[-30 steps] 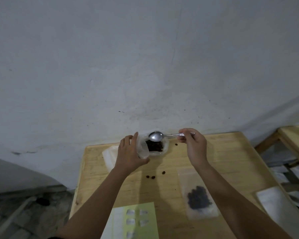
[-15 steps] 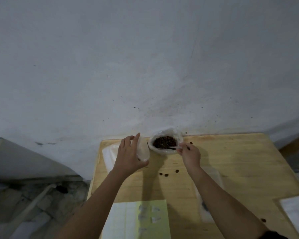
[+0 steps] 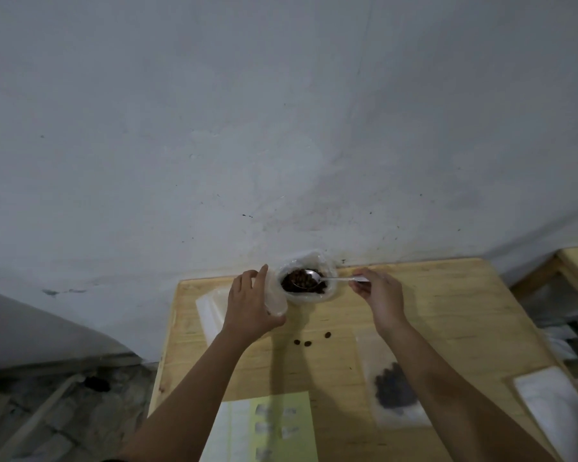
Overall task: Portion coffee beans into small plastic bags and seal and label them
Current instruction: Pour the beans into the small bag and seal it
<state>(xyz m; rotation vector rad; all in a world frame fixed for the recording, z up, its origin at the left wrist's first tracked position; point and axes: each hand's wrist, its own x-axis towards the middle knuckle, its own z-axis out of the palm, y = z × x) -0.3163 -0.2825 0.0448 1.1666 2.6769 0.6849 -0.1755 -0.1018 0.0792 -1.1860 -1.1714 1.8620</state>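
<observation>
A clear bag of coffee beans stands open against the wall at the back of the wooden table. My right hand pinches the handle of a metal spoon, whose bowl lies over the beans inside that bag. My left hand holds a small clear plastic bag upright just left of the bean bag. A flat filled bag of beans lies under my right forearm. A yellow-green label sheet sits at the front edge.
Three loose beans lie on the wood between my arms. A stack of clear bags lies behind my left hand. A white sheet sits at the front right. Another wooden frame stands to the right, beyond the table's edge.
The spoon went from held above the bean bag, down into the beans, and now its bowl shows again over the beans. My left hand kept the small bag in place.
</observation>
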